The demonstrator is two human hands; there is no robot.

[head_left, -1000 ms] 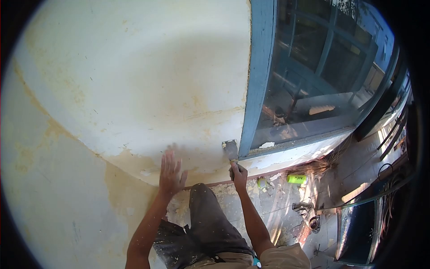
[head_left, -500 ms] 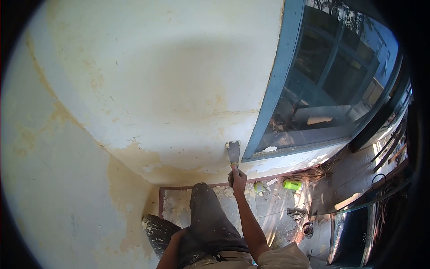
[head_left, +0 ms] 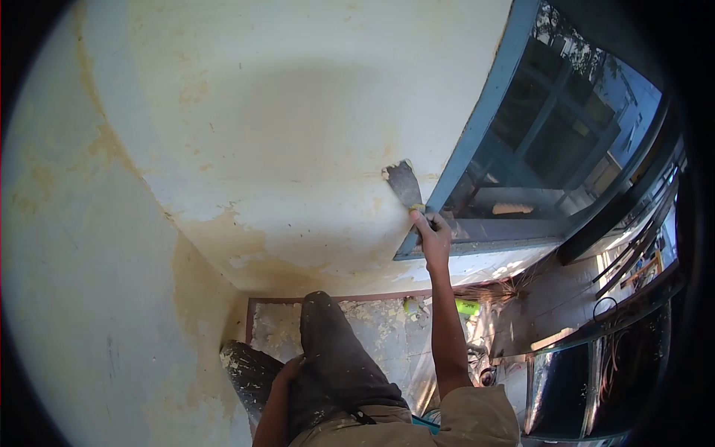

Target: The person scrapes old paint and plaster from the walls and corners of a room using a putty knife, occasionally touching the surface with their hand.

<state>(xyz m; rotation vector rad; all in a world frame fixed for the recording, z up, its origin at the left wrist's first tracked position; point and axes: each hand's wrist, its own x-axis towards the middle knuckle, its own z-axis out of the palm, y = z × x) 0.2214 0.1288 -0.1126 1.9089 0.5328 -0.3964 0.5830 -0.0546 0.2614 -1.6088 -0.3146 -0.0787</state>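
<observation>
My right hand (head_left: pixel 434 237) is closed round the handle of a scraper (head_left: pixel 404 185), beside the lower left corner of the blue window frame (head_left: pixel 463 153). The scraper's wide blade points up and left over the pale wall (head_left: pixel 313 141), and bits of pale paint cling to its edge. Whether the blade touches the wall is hard to tell. Low in the view, my left hand (head_left: pixel 292 369) rests on my dark, paint-spattered trousers (head_left: pixel 339 357). Its fingers are mostly hidden.
Paint flakes litter the floor (head_left: pixel 372 320) along the wall's foot. A bright green object (head_left: pixel 468 306) lies right of my forearm, near a bundle of dry sticks (head_left: pixel 514 287). Glass panes in dark frames (head_left: pixel 562 391) stand at the lower right. Another wall (head_left: pixel 82 298) rises at left.
My right hand has moved up and to the right with the scraper, whose blade now leans more to the left. The camera view has shifted slightly. My left hand stays on my trousers.
</observation>
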